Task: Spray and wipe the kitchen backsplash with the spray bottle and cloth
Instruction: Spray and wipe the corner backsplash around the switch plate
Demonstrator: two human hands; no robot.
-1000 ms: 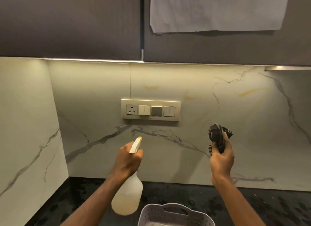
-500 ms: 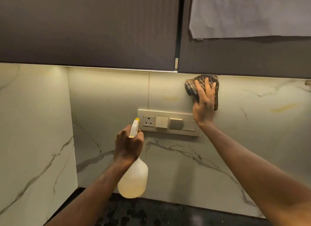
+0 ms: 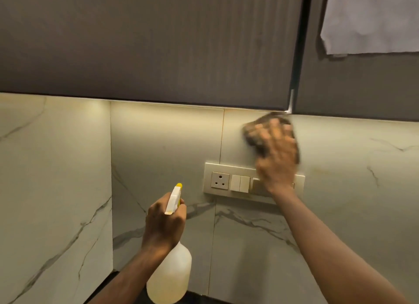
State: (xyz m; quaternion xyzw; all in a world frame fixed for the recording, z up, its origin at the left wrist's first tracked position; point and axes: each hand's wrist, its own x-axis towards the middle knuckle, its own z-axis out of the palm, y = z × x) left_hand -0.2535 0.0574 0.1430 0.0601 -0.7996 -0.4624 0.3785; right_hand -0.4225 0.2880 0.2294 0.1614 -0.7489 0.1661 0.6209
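Note:
My left hand (image 3: 163, 226) grips the neck of a white spray bottle (image 3: 170, 278) with a yellow nozzle, held low in front of the marble backsplash (image 3: 163, 149). My right hand (image 3: 275, 154) is blurred with motion and presses a dark patterned cloth (image 3: 250, 133) flat on the backsplash, just under the upper cabinet and above the switch panel. Only the cloth's edges show around my fingers. My right wrist covers the right part of the panel.
A cream switch panel (image 3: 229, 179) with a socket sits on the backsplash. Dark upper cabinets (image 3: 147, 43) hang close above. A white sheet (image 3: 371, 18) hangs on the right cabinet door. A marble side wall (image 3: 54, 190) closes the left.
My right hand rose from beside the bottle to the top of the backsplash with the cloth and now wipes leftward. The view swung left and up. My left hand holds the bottle as before.

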